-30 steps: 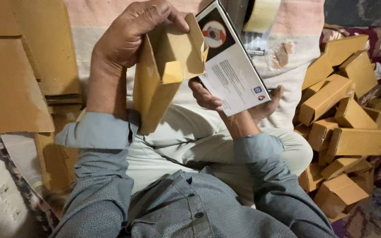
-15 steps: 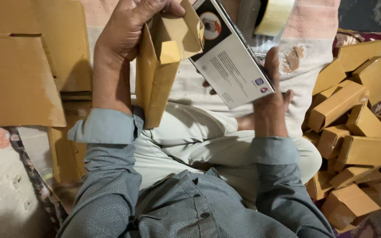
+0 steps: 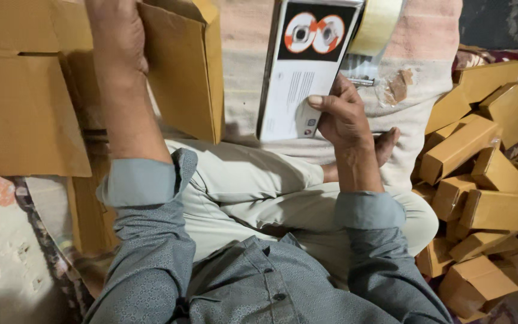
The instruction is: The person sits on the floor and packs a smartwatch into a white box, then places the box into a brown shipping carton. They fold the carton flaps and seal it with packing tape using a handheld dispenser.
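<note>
Blanket-covered floor, left hand (image 3: 114,42) gripping open brown carton (image 3: 184,72), right hand (image 3: 343,117) gripping white printed box (image 3: 301,72)

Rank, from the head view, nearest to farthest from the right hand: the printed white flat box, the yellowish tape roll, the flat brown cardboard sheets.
1. Printed white flat box: held by the right hand.
2. Yellowish tape roll: just above it.
3. Flat brown cardboard sheets: far left.

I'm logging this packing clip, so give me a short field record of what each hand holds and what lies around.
left hand: grips an open brown carton, flaps up
right hand: holds a flat printed box, white with a black top panel
posture: seated cross-legged on a pale cloth
right side: pile of small closed brown boxes
left side: flat cardboard sheets
beyond the box: tape roll
</note>
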